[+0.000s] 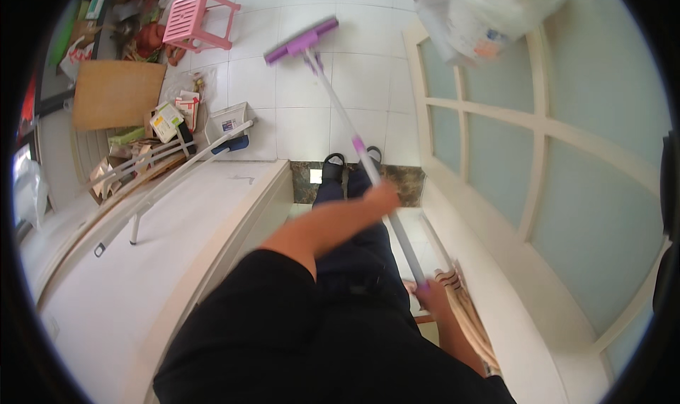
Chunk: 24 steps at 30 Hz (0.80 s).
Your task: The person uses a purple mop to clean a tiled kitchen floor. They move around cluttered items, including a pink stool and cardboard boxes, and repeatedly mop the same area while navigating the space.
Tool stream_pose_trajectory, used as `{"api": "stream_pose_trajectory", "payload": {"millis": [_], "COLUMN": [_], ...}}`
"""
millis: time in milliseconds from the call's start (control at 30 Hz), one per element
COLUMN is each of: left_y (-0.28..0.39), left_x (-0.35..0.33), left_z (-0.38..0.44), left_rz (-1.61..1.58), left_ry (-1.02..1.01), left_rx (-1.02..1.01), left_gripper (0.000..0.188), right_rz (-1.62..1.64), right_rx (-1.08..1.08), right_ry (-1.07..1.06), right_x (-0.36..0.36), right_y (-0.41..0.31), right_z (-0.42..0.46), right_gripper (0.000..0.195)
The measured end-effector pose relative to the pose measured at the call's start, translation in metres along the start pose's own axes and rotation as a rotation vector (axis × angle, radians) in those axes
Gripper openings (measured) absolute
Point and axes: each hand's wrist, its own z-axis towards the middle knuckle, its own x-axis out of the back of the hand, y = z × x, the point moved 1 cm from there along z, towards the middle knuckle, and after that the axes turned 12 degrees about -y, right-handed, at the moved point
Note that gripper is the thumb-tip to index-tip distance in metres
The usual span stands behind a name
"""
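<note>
A long sponge mop with a purple head [302, 41] slants across the view, its head on the white tiled floor ahead of me. The mop's grey pole [341, 106] runs back over my feet and past the right side of my legs. My left hand [383, 198] is wrapped around the middle of the pole, below a purple collar [359, 144]. Near the pole's end, by my right hip, my right hand [431, 296] grips the purple end piece. Both hands are a little blurred.
My slippers [333, 165] rest at a dark marble threshold [306, 191]. On the right stands a glazed door [496, 138] with a plastic bag [478, 21] hanging at it. At left are a pink stool [197, 24], a dustpan [226, 122], boxes [166, 121] and a cardboard sheet [118, 94].
</note>
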Motion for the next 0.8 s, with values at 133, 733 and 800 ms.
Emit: {"api": "stream_pose_trajectory", "payload": {"millis": [133, 733, 800], "left_y": [-0.160, 0.081, 0.005], "left_x": [0.009, -0.031, -0.004], "left_z": [0.008, -0.004, -0.009], "left_rz": [0.083, -0.107, -0.034], "left_ry": [0.136, -0.017, -0.109], "left_rx": [0.196, -0.489, -0.236], "left_gripper": [0.012, 0.002, 0.008], "right_rz": [0.513, 0.720, 0.499], "right_rx": [0.353, -0.261, -0.045], "right_ry": [-0.306, -0.377, -0.391], "right_x": [-0.007, -0.069, -0.064], "right_y": [-0.153, 0.013, -0.029], "right_z": [0.071, -0.091, -0.034], "right_gripper": [0.028, 0.027, 0.030]}}
